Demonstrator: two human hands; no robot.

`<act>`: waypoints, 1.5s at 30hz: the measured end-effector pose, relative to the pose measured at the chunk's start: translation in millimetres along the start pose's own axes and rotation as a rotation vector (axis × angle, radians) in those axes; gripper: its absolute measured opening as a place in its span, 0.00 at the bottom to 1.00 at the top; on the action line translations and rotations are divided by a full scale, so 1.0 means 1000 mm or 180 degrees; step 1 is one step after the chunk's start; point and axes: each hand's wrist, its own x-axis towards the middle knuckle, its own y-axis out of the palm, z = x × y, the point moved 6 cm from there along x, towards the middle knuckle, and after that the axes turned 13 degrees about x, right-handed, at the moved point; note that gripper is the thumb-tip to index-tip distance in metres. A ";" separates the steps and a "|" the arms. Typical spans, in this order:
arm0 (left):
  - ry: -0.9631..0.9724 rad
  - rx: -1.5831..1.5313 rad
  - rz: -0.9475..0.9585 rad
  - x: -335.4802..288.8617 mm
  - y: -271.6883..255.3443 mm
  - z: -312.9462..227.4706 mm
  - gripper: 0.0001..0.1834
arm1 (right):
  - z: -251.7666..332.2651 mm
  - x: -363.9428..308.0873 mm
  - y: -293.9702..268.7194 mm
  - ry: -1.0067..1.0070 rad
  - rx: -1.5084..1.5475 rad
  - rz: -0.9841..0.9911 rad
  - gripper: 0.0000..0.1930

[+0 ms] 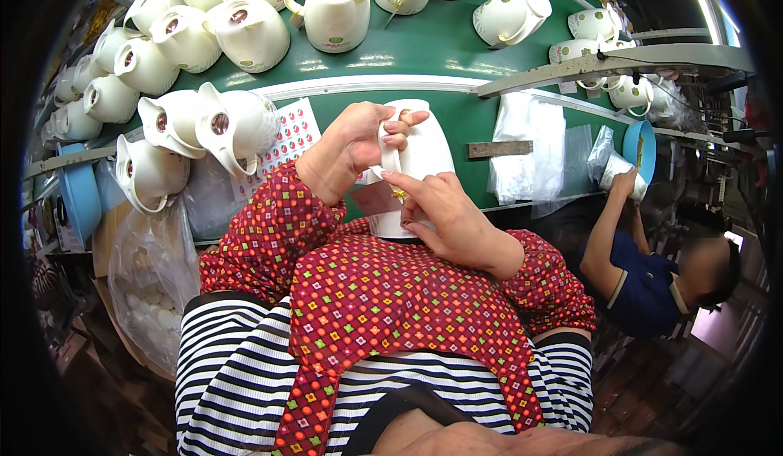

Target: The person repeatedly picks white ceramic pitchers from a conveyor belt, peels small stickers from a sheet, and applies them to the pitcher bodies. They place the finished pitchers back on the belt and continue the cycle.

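A white vacuum jug (431, 148) lies tilted in front of my chest, at the near edge of the green table. My left hand (356, 139) is closed round its handle (390, 159), the fingertips showing through the loop. My right hand (450, 215) is against the jug's near end, its index finger stretched to the foot of the handle. Thumb and fingers pinch a small gold cord (400, 195). Beside it hangs a reddish-brown card tag (373, 200). The cord's path behind the fingers is hidden.
Several finished-looking white jugs (249, 36) stand at the back left. A sticker sheet (294, 130) lies by my left forearm. To the right are a metal bar (499, 149) and white plastic bags (534, 174). A co-worker (632, 272) handles a white piece by a blue basin (639, 150).
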 end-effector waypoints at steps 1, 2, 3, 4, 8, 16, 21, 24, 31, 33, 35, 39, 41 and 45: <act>0.0041 0.0061 -0.0007 0.000 0.001 -0.001 0.18 | -0.001 0.000 0.000 -0.0013 -0.0031 0.0013 0.39; 0.0082 0.0123 -0.0014 0.000 0.002 -0.002 0.18 | -0.001 0.000 0.001 -0.0025 -0.0062 0.0026 0.39; 0.0089 0.0133 -0.0013 0.000 0.004 -0.002 0.18 | 0.000 0.000 0.000 -0.0065 -0.0087 0.0023 0.39; 0.0094 0.0145 -0.0018 0.000 0.005 -0.002 0.19 | 0.000 0.000 0.000 -0.0104 -0.0106 0.0019 0.39; 0.0034 0.0180 -0.0114 -0.001 0.008 -0.001 0.19 | -0.003 -0.003 0.002 -0.0113 -0.0091 0.0028 0.43; -0.0058 -0.0087 0.0047 0.005 0.009 0.004 0.19 | -0.023 -0.014 -0.011 -0.0219 -0.0432 -0.0975 0.54; 0.0395 0.0428 -0.0089 0.021 0.018 -0.009 0.17 | -0.028 -0.024 -0.033 -0.0024 -0.0753 -0.1146 0.60; 0.1043 0.1424 -0.0442 0.044 0.043 -0.023 0.14 | -0.048 -0.052 -0.068 0.0187 -0.0340 -0.1828 0.57; 0.2088 0.2650 -0.0620 0.190 0.037 -0.057 0.12 | -0.096 -0.103 -0.080 0.0885 0.0104 -0.2513 0.43; 0.2499 0.2787 -0.0506 0.225 0.053 -0.071 0.12 | -0.101 -0.110 -0.079 0.0982 0.0196 -0.2531 0.42; 0.2451 0.3153 -0.0550 0.260 0.053 -0.082 0.11 | -0.110 -0.115 -0.075 0.1070 0.0275 -0.2511 0.40; 0.2498 0.4094 -0.1192 0.299 0.053 -0.109 0.15 | -0.120 -0.110 -0.087 0.1055 0.0415 -0.2436 0.33; 0.1854 0.5333 -0.1811 0.293 0.077 -0.126 0.17 | -0.129 -0.115 -0.098 0.1169 0.0577 -0.2635 0.23; 0.3822 0.5001 -0.2950 0.268 0.094 -0.201 0.22 | -0.146 -0.119 -0.109 0.1183 0.0756 -0.2761 0.13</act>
